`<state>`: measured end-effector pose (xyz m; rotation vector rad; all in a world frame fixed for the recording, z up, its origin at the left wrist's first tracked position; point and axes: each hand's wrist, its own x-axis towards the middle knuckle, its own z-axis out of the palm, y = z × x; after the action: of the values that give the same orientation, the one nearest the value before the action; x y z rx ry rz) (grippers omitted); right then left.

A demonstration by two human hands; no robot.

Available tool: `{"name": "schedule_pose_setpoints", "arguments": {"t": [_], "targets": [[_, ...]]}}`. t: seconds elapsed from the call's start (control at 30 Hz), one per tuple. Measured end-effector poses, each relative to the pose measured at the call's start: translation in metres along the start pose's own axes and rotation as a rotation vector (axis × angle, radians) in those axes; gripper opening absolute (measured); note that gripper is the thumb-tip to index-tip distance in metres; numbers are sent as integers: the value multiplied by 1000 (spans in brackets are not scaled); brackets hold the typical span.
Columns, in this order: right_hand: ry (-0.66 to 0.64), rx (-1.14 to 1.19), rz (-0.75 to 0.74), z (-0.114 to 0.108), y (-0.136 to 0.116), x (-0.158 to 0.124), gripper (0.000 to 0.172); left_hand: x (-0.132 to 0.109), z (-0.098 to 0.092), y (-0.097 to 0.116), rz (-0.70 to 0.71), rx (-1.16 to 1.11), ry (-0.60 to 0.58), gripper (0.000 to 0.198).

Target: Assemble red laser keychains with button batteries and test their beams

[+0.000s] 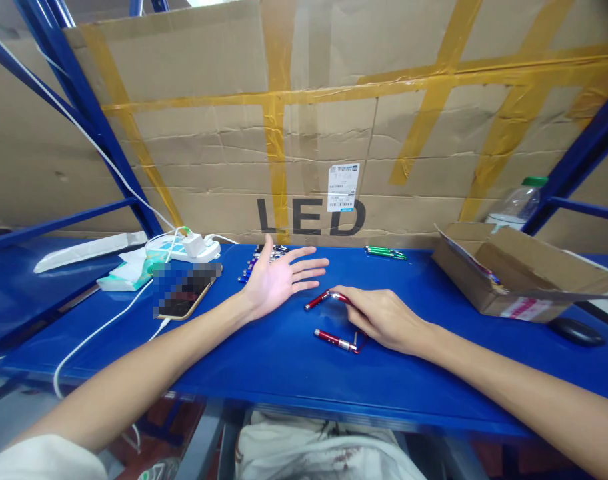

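Observation:
My left hand [279,277] is held palm up above the blue table [264,360], fingers spread and nothing in it. A pale pinkish glow shows on its palm. Between the fingers of my right hand [384,317] is a slim red penlight [317,302] with silver parts, its visible end pointing left, below my left fingertips. A second red penlight [333,340] lies on the table just below my right hand, silver tip to the left. Its right end meets a small metal and red piece near my curled fingers; whether they touch it, I cannot tell.
Behind my left hand lie several blue and dark pens [247,275]. Green pens [385,253] lie farther back. An open cardboard box [514,303] and a black mouse [577,331] are at right. At left are a phone [189,297], tissues [127,275] and a power strip [209,251].

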<state>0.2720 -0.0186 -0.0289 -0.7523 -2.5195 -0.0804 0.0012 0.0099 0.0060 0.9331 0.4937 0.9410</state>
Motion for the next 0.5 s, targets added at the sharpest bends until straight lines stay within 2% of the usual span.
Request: {"name": "schedule_pose_setpoints", "arguments": {"t": [0.37, 0.5], "targets": [[-21, -7, 26, -1, 0, 1, 30, -1, 0, -1, 17, 31, -11, 95], [-67, 14, 45, -2, -1, 1, 30, -2, 2, -1, 20, 51, -17, 95]]}}
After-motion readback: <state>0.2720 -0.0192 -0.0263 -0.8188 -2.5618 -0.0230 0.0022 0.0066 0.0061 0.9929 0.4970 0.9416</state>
